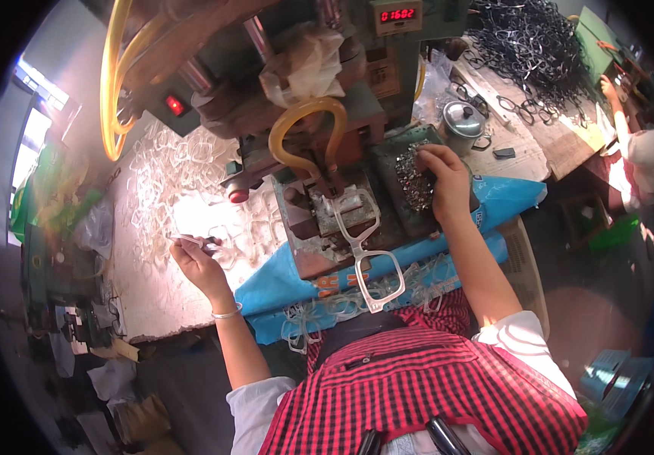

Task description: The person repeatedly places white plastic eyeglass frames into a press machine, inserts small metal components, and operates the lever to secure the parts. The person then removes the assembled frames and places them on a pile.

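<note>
The white glasses frame (356, 246) is sitting with its upper end in the press (312, 262), at the centre, while its lower rim is hanging out unsupported toward 6 o'clock. I am thinking that a sleeve or a bump could be tilting it, because no hand is steadying it. At 2 o'clock the right hand (448, 178) is bending its fingers over small metal pieces (410, 171); I cannot tell whether it is gripping one, and a loose pinch could be dropping it. At 9 o'clock the left hand (199, 265) is pinching a slim thing (183, 237), too blurred for naming. The yellow hose (275, 140) is looping at 11 o'clock, perhaps narrowing the access from above. Clear frames (164, 167) are crowding the surface (152, 311) at 10 o'clock, and a lidded pot (463, 125) is standing at 1 o'clock.
</note>
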`<state>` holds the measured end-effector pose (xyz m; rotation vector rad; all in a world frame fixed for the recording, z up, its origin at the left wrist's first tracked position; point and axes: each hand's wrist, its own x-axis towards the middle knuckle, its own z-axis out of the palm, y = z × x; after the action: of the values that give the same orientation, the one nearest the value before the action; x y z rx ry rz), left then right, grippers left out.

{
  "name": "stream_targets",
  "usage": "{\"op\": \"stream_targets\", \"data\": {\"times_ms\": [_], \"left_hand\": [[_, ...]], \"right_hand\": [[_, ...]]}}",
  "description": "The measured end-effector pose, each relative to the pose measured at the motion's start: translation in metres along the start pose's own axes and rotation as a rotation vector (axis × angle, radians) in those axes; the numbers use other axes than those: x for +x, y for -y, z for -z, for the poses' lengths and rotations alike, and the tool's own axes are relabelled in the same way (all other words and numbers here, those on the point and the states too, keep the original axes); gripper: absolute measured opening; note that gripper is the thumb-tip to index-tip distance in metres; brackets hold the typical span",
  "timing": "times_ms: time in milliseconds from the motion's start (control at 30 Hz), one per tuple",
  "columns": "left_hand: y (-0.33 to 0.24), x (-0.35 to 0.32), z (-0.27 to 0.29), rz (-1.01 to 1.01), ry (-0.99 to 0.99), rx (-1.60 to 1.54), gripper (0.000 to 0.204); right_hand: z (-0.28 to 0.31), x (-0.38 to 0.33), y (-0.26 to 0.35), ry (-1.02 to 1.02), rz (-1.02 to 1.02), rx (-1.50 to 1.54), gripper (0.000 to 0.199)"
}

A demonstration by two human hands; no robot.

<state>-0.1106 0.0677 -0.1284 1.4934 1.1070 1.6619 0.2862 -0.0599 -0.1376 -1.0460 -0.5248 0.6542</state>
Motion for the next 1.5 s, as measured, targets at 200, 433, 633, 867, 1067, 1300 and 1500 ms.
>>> {"op": "stream_targets", "data": {"times_ms": [200,433,633,867,1067,1300,1500], "left_hand": [[-0.063,-0.028,-0.039,0.223,0.032,-0.191,0.013],[-0.133,-0.054,-0.067,0.016,0.147,-0.323,0.015],[-0.156,-0.044,-0.099,-0.235,0.144,-0.417,0.021],[-0.133,-0.007,-0.113,-0.465,0.139,-0.303,0.023],[-0.140,-0.012,-0.119,-0.373,0.197,-0.505,0.029],[-0.164,-0.051,-0.106,-0.403,0.329,-0.399,0.017],[-0.137,-0.059,-0.119,-1.143,0.701,0.193,0.027]], "right_hand": [[-0.048,-0.032,0.046,0.208,0.091,-0.328,0.013],[-0.060,-0.040,0.054,0.240,0.160,-0.356,0.013],[-0.094,-0.048,0.061,0.354,0.621,-0.544,0.026],[-0.106,-0.062,0.038,0.335,0.438,-0.303,0.050],[-0.109,-0.069,0.040,0.303,0.265,-0.119,0.047],[-0.081,-0.076,0.084,0.475,0.304,-0.488,0.038],[0.013,-0.014,0.022,0.156,0.676,-1.322,0.018]]}}
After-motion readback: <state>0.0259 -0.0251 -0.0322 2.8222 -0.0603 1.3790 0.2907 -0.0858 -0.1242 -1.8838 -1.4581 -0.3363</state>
